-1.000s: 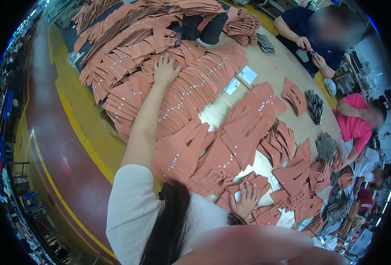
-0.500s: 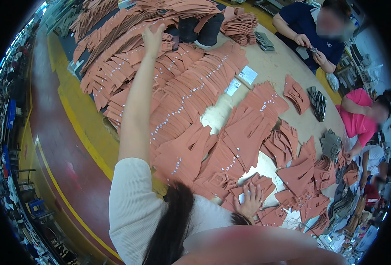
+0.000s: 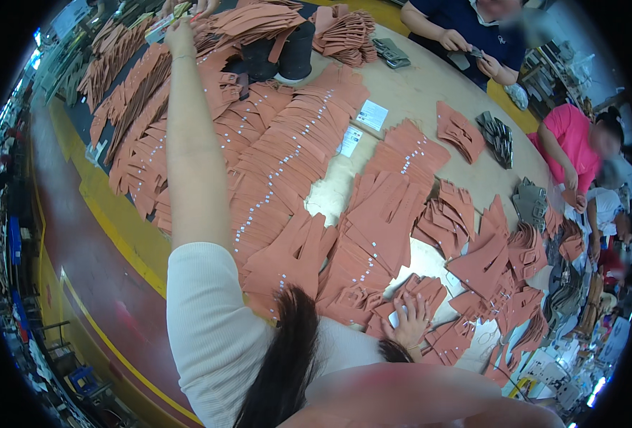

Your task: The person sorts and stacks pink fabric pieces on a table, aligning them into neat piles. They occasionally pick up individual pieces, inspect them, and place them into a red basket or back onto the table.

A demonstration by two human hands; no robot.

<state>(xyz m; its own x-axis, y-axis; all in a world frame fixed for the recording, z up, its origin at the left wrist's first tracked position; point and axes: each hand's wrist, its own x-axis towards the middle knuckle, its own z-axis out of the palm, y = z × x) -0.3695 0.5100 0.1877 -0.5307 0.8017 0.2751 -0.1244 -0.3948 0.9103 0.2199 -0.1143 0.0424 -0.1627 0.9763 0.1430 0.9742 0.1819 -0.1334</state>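
Note:
Stretched far ahead, my left hand [image 3: 179, 37] reaches the far left of the table. Its fingers are bent together beside a small colourful packet [image 3: 159, 31]; what they hold, if anything, is too small to tell. My right hand [image 3: 411, 322] lies with fingers spread on reddish-brown cut pieces [image 3: 423, 288] near my body. Under its thumb side a small white patch shows. Between my arms spread long overlapping rows of matching flat pieces [image 3: 280, 167] with small white labels. Two dark cylinders [image 3: 294, 53] stand beyond them.
Another person's hands [image 3: 205, 7] are near my left hand. To the right, a person in navy [image 3: 466, 28] and one in pink [image 3: 569, 143] handle small pieces. Printed sheets [image 3: 371, 115] and dark green bundles [image 3: 496, 139] lie on the table. A yellow-edged walkway [image 3: 109, 228] runs left.
My left hand has moved farther out and left, from the brown stacks toward the colourful packet. Another person's hands have come into view there. My right hand stays on the pieces.

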